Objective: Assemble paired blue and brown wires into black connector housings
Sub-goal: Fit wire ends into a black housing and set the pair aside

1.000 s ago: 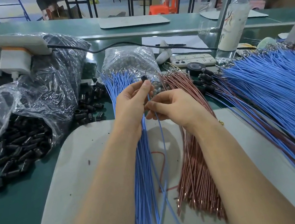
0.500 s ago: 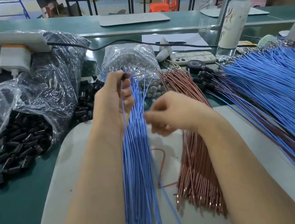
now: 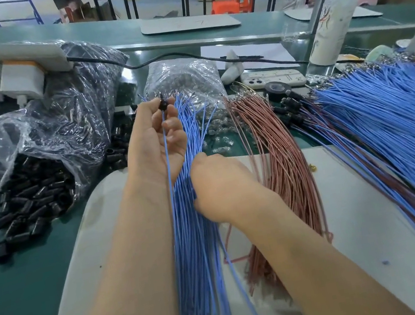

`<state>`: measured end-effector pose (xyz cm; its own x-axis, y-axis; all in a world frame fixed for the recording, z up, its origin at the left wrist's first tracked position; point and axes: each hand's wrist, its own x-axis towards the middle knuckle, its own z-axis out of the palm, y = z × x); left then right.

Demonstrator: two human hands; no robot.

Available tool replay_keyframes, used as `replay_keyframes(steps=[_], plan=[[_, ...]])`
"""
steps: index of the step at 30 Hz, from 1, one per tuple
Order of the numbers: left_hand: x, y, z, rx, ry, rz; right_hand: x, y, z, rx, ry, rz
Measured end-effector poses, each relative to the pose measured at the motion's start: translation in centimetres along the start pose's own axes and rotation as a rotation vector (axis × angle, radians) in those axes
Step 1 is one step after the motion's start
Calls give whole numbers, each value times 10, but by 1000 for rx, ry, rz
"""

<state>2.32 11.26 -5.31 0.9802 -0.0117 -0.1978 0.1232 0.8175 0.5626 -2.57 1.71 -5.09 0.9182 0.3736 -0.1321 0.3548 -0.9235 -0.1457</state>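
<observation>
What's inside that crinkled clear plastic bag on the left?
Black housings spill from the open mouth of the bag onto the green table. Farther in, crumpled shiny plastic hides whatever else it holds.

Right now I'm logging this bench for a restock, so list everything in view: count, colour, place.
mat: one, white, on the green bench
blue wire bundle: one, blue, on the mat, centre
brown wire bundle: one, brown, on the mat, right of the blue
paired wires pile: one, blue and brown, far right
black connector housing: one, black, in the left hand, a blue wire hanging from it
loose housings: many, black, spilling from a clear bag, left
bag of small parts: one, clear, behind the blue bundle
bottle: one, whitish, back right
phone: one, white, back centre
power strip: one, white, back left
left hand: fingers pinch the housing
right hand: at the blue bundle, fingers hidden
</observation>
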Motion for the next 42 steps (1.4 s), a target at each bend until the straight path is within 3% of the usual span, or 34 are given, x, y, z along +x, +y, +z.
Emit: replay_keyframes(steps=[5,9,12,15,20,25,27,30,32,34,42], plan=[[0,-1,1,-3,-9,-14,8,14,1,245,-3,87],[0,-1,0,-11,-13,-17,19,29,-2,865,-31,191],[-1,-1,1,-26,-14,-18,28,28,1,1121,91,204],[-1,-1,2,-14,-18,-17,35,27,5,993,195,220],[0,-1,1,-22,-14,-20,19,39,-3,992,-213,58],[3,-6,2,198,-15,36,12,38,-3,726,-311,16],[4,-11,2,361,-46,124,15,41,-3,689,-213,49],[5,-19,0,710,-85,303,21,57,-5,715,62,161],[6,-26,0,959,-102,461,23,66,-6,869,304,203],[5,-31,1,1054,-142,524,25,70,-6,1020,480,195],[5,-35,1,1038,-254,576,35,71,6,958,469,147]])
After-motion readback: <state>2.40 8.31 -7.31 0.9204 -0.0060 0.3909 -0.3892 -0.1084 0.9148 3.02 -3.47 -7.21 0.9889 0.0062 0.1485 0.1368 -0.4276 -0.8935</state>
